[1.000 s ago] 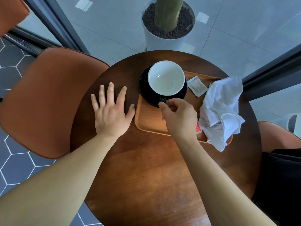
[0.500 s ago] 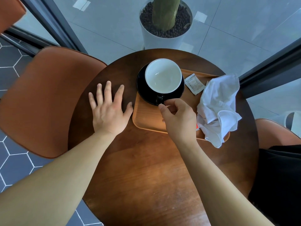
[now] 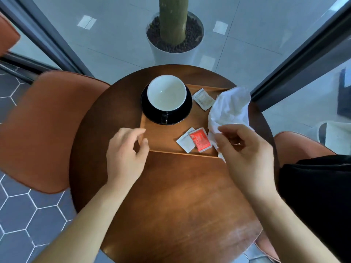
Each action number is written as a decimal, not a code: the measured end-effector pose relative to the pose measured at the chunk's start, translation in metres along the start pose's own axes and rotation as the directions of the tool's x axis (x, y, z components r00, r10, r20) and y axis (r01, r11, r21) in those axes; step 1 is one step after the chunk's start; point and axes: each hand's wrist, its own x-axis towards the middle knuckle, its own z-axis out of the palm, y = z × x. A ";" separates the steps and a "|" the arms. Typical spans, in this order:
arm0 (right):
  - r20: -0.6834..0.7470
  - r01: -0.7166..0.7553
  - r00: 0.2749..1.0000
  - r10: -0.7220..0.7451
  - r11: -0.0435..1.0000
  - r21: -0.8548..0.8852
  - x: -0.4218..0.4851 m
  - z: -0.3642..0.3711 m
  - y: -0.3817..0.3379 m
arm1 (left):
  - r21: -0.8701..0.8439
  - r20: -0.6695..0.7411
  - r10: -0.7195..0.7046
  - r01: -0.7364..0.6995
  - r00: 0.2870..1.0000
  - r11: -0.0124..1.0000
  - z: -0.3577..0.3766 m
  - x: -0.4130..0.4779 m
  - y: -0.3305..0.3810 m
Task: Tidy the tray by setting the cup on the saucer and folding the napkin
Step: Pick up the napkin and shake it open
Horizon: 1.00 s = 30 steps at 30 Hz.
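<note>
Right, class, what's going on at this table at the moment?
A person is tidying a wooden tray on a round table. The white cup already sits on the black saucer at the tray's far left. The right hand pinches the crumpled napkin at the tray's right end; it is not yet folded. The left hand curls at the tray's near left corner, though a grip isn't clear. Three sachets lie on the tray.

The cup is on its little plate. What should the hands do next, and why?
Probably lift the crumpled white napkin clear of the tray and spread it flat, ready to fold. The cup already sits on the black saucer, so only the napkin is left, and the right hand pinches its near edge.
</note>
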 end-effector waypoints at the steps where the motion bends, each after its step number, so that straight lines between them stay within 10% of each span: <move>1: -0.034 -0.004 0.999 0.003 1.000 -0.022 0.004 -0.011 0.006 | -0.033 0.021 0.053 -0.052 0.998 0.998 0.004 -0.007 0.016; 5: -0.112 -0.107 0.989 0.092 0.986 -0.130 0.023 -0.039 0.039 | -0.205 0.132 0.134 -0.106 0.982 0.973 0.027 -0.011 0.080; 10: -0.073 -0.226 0.974 0.215 0.956 -0.186 0.043 -0.046 0.072 | -0.257 0.396 -0.203 0.320 0.896 0.912 0.057 0.021 0.133; 15: 0.086 -0.241 0.956 0.279 0.920 -0.310 0.058 -0.040 0.082 | -0.216 0.360 -0.259 0.350 0.896 0.911 0.076 0.045 0.153; 30: -0.014 -0.279 0.958 0.286 0.943 0.180 0.060 -0.058 0.081 | -0.530 0.274 -0.342 0.438 0.899 0.726 0.075 0.039 0.157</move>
